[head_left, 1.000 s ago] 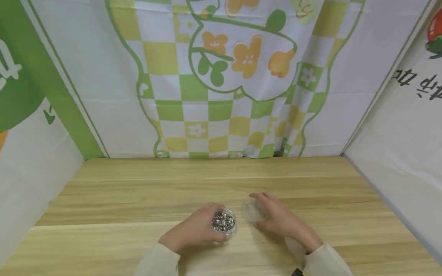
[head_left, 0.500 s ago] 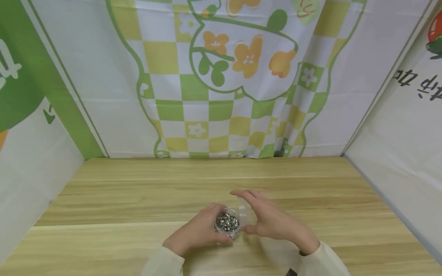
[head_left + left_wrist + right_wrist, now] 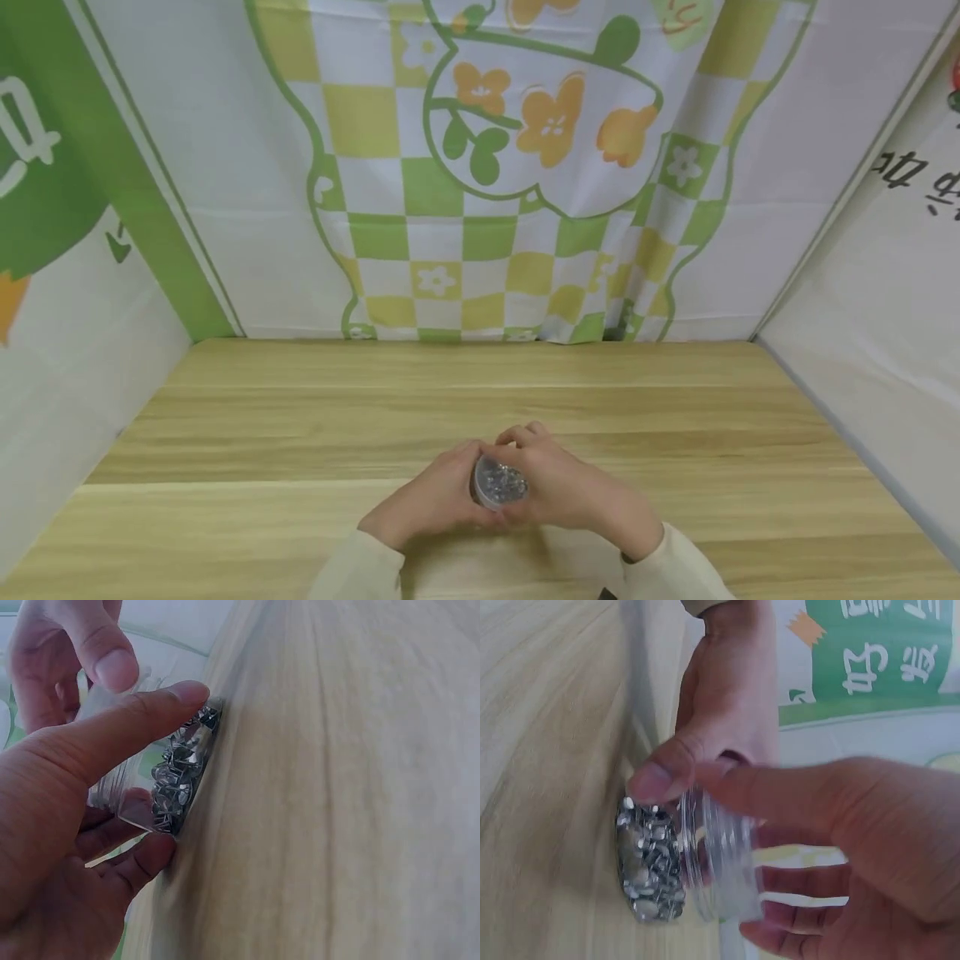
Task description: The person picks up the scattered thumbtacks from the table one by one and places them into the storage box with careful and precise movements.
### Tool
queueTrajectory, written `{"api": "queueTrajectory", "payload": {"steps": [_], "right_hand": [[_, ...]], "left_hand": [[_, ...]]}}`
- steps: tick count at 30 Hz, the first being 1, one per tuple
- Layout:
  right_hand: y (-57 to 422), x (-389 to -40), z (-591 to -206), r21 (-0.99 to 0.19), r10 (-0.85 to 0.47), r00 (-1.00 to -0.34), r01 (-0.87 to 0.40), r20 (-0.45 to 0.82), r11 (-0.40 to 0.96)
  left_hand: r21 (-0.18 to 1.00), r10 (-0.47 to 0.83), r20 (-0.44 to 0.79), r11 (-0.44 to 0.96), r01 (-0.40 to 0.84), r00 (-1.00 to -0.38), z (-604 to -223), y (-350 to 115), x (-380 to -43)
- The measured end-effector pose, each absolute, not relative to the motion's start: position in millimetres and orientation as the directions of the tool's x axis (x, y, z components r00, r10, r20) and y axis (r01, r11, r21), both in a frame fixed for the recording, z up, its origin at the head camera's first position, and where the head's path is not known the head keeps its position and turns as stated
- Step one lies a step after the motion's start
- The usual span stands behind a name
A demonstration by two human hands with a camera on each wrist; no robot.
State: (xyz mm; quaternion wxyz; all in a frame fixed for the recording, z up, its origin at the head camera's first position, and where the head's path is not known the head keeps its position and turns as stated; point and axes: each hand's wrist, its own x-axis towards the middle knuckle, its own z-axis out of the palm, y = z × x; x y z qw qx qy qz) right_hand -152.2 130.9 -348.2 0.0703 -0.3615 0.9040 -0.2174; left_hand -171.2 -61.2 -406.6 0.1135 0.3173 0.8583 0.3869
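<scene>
A small clear round jar (image 3: 512,487) of shiny silver metal pieces, much like thumbtacks, stands on the wooden table. My left hand (image 3: 427,498) grips its side from the left, thumb and fingers curled round the wall. From the right, my right hand (image 3: 577,493) holds a clear lid (image 3: 735,862) over the mouth, its fingers round the ridged rim. The right wrist view shows the metal pieces (image 3: 649,862) filling the jar's lower part, with the lid against the top. In the left wrist view the left thumb (image 3: 150,712) lies along the jar wall.
The wood-grain table (image 3: 300,417) spreads out around both hands. Behind it hangs a white curtain (image 3: 480,233) with green and yellow checks. Printed cloth walls (image 3: 885,333) stand at the sides. A small dark object (image 3: 607,593) shows at the bottom edge near the right sleeve.
My right hand has moved left, bringing the lid from beside the jar onto its top. My left hand keeps its grip, shifted slightly right. The head view has turned a little.
</scene>
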Motion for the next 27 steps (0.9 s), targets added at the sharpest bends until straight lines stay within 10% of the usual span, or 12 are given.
{"api": "queueTrajectory", "payload": {"steps": [27], "right_hand": [[122.6, -147.7, -361.6, -0.072, -0.525, -0.815, -0.556, 0.246, 0.828]], "left_hand": [[0.710, 0.628, 0.085, 0.506, 0.489, -0.773, -408.7, -59.1, -170.8]]}}
